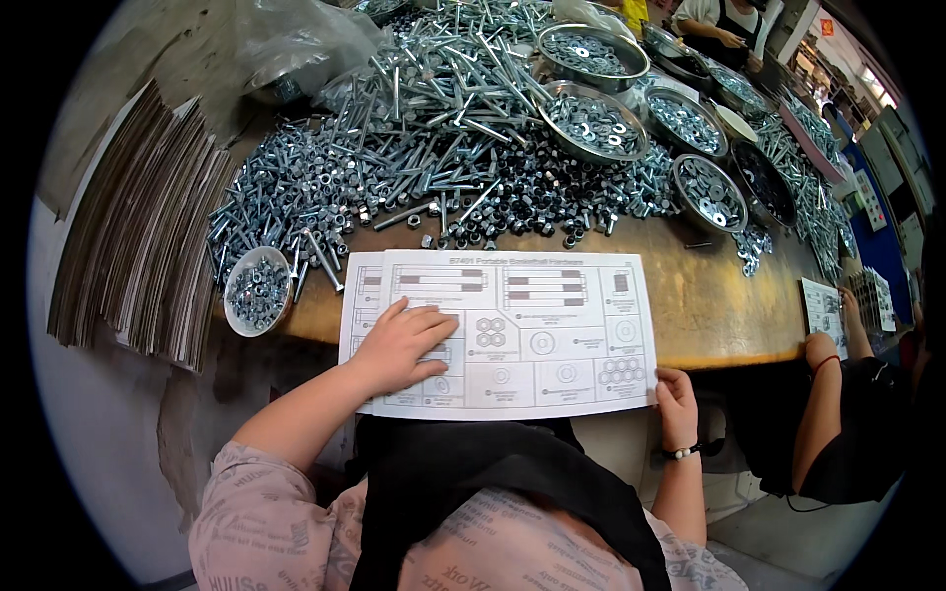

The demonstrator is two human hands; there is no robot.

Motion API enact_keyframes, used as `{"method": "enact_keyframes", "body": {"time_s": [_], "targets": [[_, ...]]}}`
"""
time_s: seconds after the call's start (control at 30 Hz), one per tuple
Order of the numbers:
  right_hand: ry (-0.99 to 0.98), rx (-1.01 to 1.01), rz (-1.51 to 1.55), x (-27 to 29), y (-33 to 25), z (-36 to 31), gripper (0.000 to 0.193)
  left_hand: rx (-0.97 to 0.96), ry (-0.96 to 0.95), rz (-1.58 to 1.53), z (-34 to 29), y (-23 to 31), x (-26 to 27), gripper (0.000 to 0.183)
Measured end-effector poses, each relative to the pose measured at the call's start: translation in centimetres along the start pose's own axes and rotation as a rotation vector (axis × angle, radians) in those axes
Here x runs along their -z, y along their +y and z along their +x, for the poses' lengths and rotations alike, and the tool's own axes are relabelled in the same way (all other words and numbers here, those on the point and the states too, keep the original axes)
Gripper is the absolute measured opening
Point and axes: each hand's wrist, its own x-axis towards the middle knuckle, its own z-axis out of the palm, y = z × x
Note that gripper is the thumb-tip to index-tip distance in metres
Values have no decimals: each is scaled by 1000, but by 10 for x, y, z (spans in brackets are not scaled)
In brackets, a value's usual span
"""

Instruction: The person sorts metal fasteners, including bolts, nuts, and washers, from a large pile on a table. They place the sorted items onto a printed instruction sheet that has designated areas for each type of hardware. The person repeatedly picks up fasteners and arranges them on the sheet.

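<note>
A white printed sheet (591, 384) with line drawings of bolts, nuts and washers lies at the table's near edge, overhanging it toward me. Another similar sheet (363, 279) peeks out from beneath its left side. My left hand (406, 345) rests flat on the left part of the top sheet, fingers spread. At the sheet's lower right corner my right hand (676, 406) pinches the paper's edge between thumb and fingers. Just beyond the sheet sit loose nuts (493, 225) and a large heap of bolts (434, 108).
A white bowl of small nuts (258, 291) stands at the left, beside a tall stack of cardboard sheets (148, 227). Metal bowls of washers (594, 123) line the back right. To the right, a co-worker's hands (826, 347) hold a printed sheet (822, 307). Another person (724, 25) stands farther back.
</note>
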Motion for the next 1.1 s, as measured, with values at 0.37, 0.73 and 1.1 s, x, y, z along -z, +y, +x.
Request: {"method": "enact_keyframes", "body": {"time_s": [0.37, 0.73, 1.1], "targets": [[43, 366, -684, -23, -72, 59, 15, 145, 294, -321, 40, -28, 10, 40], [-335, 776, -1054, -125, -97, 195, 24, 245, 261, 81, 138, -34, -10, 20], [-513, 764, -1156, -134, -96, 213, 23, 238, 147, 63, 153, -37, -6, 16]]}}
